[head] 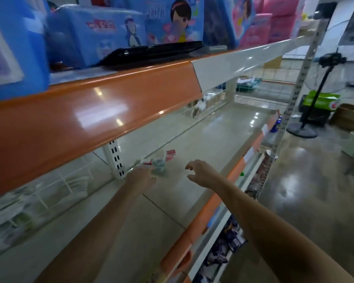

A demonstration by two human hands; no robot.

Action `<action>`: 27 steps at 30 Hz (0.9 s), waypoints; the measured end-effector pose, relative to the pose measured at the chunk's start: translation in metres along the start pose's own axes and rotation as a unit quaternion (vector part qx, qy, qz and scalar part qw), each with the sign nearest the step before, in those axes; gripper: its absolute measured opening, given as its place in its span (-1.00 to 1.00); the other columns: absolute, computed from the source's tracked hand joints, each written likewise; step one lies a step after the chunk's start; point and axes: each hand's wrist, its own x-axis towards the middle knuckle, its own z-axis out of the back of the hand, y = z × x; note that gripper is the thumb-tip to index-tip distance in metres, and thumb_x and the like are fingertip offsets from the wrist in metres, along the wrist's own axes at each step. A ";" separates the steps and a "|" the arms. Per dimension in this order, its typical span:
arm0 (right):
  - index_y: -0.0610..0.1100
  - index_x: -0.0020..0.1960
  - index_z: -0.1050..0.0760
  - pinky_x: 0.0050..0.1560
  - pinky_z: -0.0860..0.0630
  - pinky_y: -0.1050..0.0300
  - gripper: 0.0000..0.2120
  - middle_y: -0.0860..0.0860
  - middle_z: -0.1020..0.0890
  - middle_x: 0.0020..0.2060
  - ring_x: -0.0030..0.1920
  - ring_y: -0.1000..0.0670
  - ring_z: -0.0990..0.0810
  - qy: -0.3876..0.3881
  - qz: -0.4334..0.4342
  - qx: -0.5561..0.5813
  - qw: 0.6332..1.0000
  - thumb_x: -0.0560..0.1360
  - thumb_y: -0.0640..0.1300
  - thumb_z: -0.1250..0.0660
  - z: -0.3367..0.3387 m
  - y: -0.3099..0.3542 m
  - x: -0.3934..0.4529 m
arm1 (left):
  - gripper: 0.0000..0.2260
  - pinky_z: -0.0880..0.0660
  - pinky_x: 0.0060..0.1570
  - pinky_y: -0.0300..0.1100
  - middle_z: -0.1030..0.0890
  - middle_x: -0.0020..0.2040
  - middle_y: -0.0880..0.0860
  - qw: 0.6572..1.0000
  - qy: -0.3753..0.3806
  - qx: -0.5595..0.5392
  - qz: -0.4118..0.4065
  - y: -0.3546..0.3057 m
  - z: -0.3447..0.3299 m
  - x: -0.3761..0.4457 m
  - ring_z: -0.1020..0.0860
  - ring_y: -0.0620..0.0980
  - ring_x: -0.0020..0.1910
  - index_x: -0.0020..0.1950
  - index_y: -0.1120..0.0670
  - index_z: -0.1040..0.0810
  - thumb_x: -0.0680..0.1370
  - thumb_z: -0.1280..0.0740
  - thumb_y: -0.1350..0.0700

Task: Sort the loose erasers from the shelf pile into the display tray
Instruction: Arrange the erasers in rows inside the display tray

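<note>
A small blurred pile of loose erasers (158, 164), pale green with red-and-white wrappers, lies deep on the cream shelf (213, 139) near its back wall. A red-and-white eraser box (170, 153) stands just behind the pile. My left hand (140, 177) reaches in to the pile's near left edge; its fingertips are at the erasers, and whether they hold one cannot be told. My right hand (200, 172) hovers to the right of the pile with its fingers spread and loosely curled, holding nothing. No display tray shows clearly.
An orange shelf edge (80, 119) overhangs the reach from above, with a black flat item (151, 53) and blue packs on top. White wire dividers (49, 193) stand at the left. The orange front lip (211, 207) runs on the right, and beyond it are a floor fan (315, 99) and boxes.
</note>
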 end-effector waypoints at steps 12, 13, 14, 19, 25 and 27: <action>-0.17 0.31 -0.40 0.22 -0.37 0.07 -0.58 -0.17 -0.46 0.21 0.21 -0.15 -0.43 0.029 0.177 0.015 0.984 0.47 -0.16 -0.34 -0.008 -0.012 0.131 | -0.61 -0.27 0.32 -0.12 -0.34 0.42 0.05 0.997 0.022 0.012 0.072 0.027 -0.017 0.067 -0.34 0.06 0.37 0.40 0.05 -0.32 0.57 -0.19 0.23; -0.17 0.29 -0.42 0.20 -0.37 0.08 -0.60 -0.17 -0.47 0.19 0.20 -0.15 -0.44 0.034 0.188 0.018 0.981 0.47 -0.16 -0.34 -0.011 -0.015 0.137 | -0.63 -0.29 0.28 -0.13 -0.39 0.37 0.05 0.997 0.013 0.008 0.077 0.026 -0.019 0.068 -0.38 0.04 0.33 0.37 0.04 -0.37 0.57 -0.18 0.24; -0.16 0.27 -0.44 0.16 -0.38 0.09 -0.63 -0.16 -0.49 0.17 0.19 -0.14 -0.46 0.035 0.195 0.029 0.980 0.48 -0.15 -0.34 -0.013 -0.017 0.142 | -0.66 -0.30 0.24 -0.16 -0.43 0.33 0.04 0.997 -0.002 0.002 0.081 0.025 -0.021 0.068 -0.41 0.03 0.29 0.33 0.04 -0.41 0.57 -0.18 0.24; -0.11 0.14 -0.53 0.00 -0.39 0.16 -0.77 -0.09 -0.56 0.03 0.04 -0.08 -0.53 0.017 0.223 0.097 0.970 0.50 -0.08 -0.33 -0.021 -0.029 0.150 | -0.81 -0.33 0.05 -0.16 -0.51 0.18 0.08 0.986 -0.047 -0.059 0.150 0.011 -0.027 0.059 -0.44 0.07 0.18 0.19 0.09 -0.46 0.59 -0.22 0.12; -0.14 0.13 -0.55 -0.01 -0.39 0.27 -0.79 -0.08 -0.58 0.01 -0.04 0.01 -0.51 0.011 0.287 0.129 0.949 0.51 -0.21 -0.29 -0.022 -0.042 0.145 | -0.69 -0.34 0.14 -0.13 -0.52 0.18 0.16 0.971 -0.048 -0.103 0.210 0.001 -0.023 0.044 -0.45 0.11 0.17 0.24 0.17 -0.49 0.58 -0.25 0.02; -0.17 0.12 -0.55 -0.02 -0.38 0.31 -0.79 -0.08 -0.59 0.01 -0.05 0.02 -0.50 0.009 0.304 0.152 0.941 0.50 -0.26 -0.30 -0.021 -0.041 0.139 | -0.67 -0.32 0.12 -0.17 -0.52 0.16 0.16 0.971 -0.056 -0.102 0.208 -0.003 -0.023 0.036 -0.45 0.09 0.15 0.20 0.19 -0.53 0.55 -0.31 0.01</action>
